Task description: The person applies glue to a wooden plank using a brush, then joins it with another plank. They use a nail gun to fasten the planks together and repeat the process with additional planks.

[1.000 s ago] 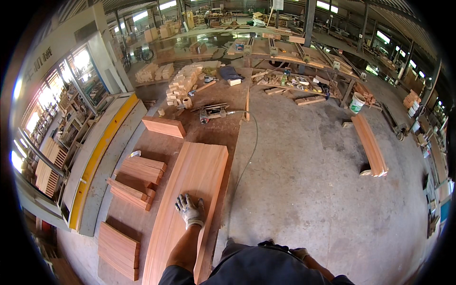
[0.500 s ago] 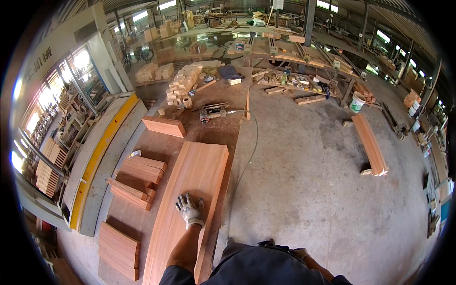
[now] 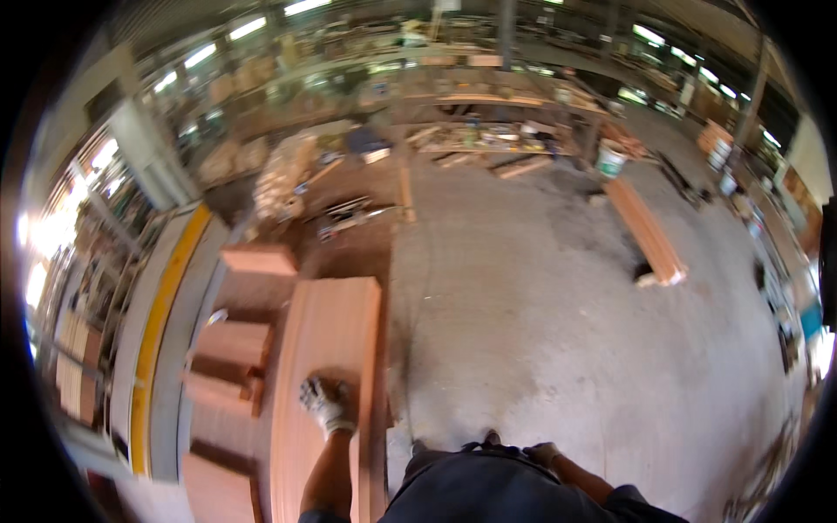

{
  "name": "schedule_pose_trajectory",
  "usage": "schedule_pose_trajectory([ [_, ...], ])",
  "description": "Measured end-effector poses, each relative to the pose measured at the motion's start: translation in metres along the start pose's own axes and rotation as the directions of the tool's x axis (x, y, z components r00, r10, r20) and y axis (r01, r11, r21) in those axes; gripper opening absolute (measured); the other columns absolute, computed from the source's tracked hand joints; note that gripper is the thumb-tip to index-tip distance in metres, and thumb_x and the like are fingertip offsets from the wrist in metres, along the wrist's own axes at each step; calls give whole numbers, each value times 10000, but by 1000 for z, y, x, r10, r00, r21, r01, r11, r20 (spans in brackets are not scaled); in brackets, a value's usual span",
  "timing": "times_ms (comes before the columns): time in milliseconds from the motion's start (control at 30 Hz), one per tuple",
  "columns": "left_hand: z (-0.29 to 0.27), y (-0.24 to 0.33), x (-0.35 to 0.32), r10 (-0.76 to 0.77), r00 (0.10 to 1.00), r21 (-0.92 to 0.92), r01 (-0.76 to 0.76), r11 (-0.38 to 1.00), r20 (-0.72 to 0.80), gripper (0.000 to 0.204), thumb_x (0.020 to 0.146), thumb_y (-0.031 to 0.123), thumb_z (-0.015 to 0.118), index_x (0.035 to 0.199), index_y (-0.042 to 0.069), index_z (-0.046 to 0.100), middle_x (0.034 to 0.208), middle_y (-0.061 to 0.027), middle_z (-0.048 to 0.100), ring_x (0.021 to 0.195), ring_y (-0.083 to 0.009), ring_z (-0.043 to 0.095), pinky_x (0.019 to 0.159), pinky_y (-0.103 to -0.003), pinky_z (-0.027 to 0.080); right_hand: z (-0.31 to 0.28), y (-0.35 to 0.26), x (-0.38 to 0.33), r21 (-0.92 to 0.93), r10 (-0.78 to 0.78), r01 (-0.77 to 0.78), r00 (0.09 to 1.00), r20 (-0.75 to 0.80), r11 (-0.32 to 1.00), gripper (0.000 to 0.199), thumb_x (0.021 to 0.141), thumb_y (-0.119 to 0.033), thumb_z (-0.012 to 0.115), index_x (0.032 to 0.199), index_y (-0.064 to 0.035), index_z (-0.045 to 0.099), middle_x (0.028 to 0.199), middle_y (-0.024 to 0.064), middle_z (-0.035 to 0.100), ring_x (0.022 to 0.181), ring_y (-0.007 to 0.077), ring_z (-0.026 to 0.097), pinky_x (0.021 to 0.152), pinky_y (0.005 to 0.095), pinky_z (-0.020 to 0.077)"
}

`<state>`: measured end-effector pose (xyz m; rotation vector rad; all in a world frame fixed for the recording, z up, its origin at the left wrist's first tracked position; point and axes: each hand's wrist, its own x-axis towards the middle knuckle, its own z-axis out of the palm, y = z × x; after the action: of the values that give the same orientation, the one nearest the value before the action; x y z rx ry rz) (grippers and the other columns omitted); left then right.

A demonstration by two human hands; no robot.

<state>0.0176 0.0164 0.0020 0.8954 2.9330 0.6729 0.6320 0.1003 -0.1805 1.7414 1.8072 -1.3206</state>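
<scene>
A worker's gloved left hand lies palm down on a long reddish wooden board at the lower centre-left of the frame, fingers unclenched and reaching toward the upper left, though blur masks their exact spread. The board's long axis runs almost straight up the picture, its far end squared off just left of centre and pointing away from the wearer, its near end cut off by the bottom edge. The hand and forearm cover part of its face, and smearing softens the grain.

The right hand is beside the dark clothing at the lower centre, well apart from the board; whether its fingers are curled or straight cannot be told.

Left of the board, shorter wooden pieces lie on a brown work surface, and a further stack at the lower left is cropped by the frame. A short plank sits beyond the board's far end, slanting across the picture. Above it, a heap of pale blocks blurs together, as does what looks like a hand tool. At the right, a reddish beam slants from the upper left toward the lower right, near a white bucket.
</scene>
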Motion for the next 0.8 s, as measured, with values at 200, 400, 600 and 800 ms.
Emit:
schedule_pose_trajectory([
  [200,8,-46,0,19,989,162,5,987,-147,744,994,443,669,1569,14,472,1637,-283,426,1546,-470,327,1291,-607,190,0,-65,-27,94,181,-180,983,-5,979,540,924,-522,786,1117,-19,825,1027,113,815,918,212,744,855,378,595],
  [400,1,-28,-1,-20,997,191,34,981,-75,722,1017,419,656,1583,15,463,1668,-262,393,1559,-446,322,1302,-580,185,28,-21,-45,244,322,-310,947,-11,919,551,894,-539,800,1076,-21,835,1041,121,822,934,222,759,851,384,595],
  [600,15,-54,6,-14,992,244,45,969,-128,712,1011,381,677,1567,-15,475,1628,-276,445,1516,-457,380,1270,-578,271,34,2,-56,323,346,-341,937,45,883,538,874,-521,822,1044,-10,838,1018,127,822,927,220,760,860,377,592],
  [800,40,-53,-31,21,984,333,40,942,-176,748,1030,464,640,1581,-8,457,1602,-237,491,1489,-453,418,1245,-588,313,30,42,-30,285,318,-322,946,61,903,529,878,-536,813,1003,-23,839,875,86,797,752,211,722,725,390,583],
])
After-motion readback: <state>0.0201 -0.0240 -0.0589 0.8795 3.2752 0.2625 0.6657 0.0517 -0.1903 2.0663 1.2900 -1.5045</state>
